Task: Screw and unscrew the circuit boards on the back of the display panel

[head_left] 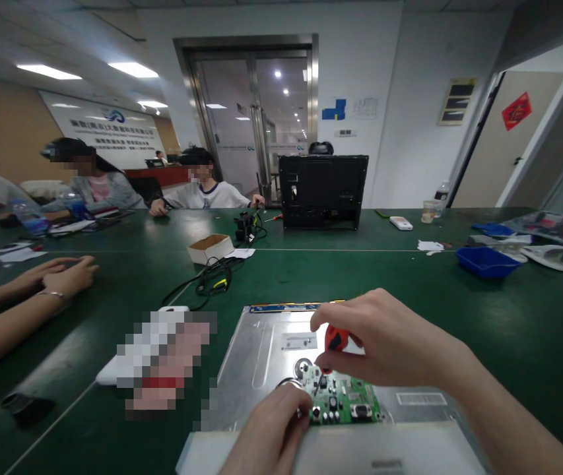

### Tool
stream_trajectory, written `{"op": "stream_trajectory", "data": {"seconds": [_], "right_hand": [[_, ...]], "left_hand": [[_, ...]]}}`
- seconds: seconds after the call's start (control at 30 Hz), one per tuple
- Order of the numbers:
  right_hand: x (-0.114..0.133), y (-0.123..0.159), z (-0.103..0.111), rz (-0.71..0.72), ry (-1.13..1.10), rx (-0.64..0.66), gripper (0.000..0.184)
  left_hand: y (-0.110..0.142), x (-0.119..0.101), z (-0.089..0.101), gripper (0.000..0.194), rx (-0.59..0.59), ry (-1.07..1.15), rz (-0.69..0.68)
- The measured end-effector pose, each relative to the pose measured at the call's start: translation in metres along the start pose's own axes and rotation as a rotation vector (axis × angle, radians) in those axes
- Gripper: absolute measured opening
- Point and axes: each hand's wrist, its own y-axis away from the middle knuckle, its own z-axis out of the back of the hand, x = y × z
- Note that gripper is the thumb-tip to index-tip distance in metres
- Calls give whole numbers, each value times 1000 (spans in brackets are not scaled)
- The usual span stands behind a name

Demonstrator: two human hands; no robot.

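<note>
My right hand (385, 343) is closed around the red and black handle of a screwdriver (336, 338). Its thin shaft points down at a green circuit board (343, 398) covered with small parts. At the board's left edge is my left hand (274, 422), its fingers bent and pressed against the edge. Under the board lies a silver metal display panel (241, 369), flat on the table. A whitish sheet or cover (400, 448) lies across the near end of the panel, below the board.
The green table (311, 270) carries a black monitor (323, 191) at the back, a small open box (210, 249) and black cables (214, 280). A blue tray (488, 262) stands right. Another person's hands (66, 277) rest at left; other people sit beyond.
</note>
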Motion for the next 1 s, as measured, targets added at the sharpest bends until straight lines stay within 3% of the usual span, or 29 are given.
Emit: {"op": "stream_trajectory", "data": {"seconds": [0.3, 0.63, 1.0], "right_hand": [[7, -6, -12, 53, -45, 116, 20], [9, -10, -19, 81, -29, 140, 15], [10, -10, -26, 102, 13, 131, 13]], "left_hand": [[3, -1, -2, 22, -29, 70, 64], [3, -8, -2, 34, -48, 71, 82], [6, 2, -6, 25, -49, 69, 91]]}}
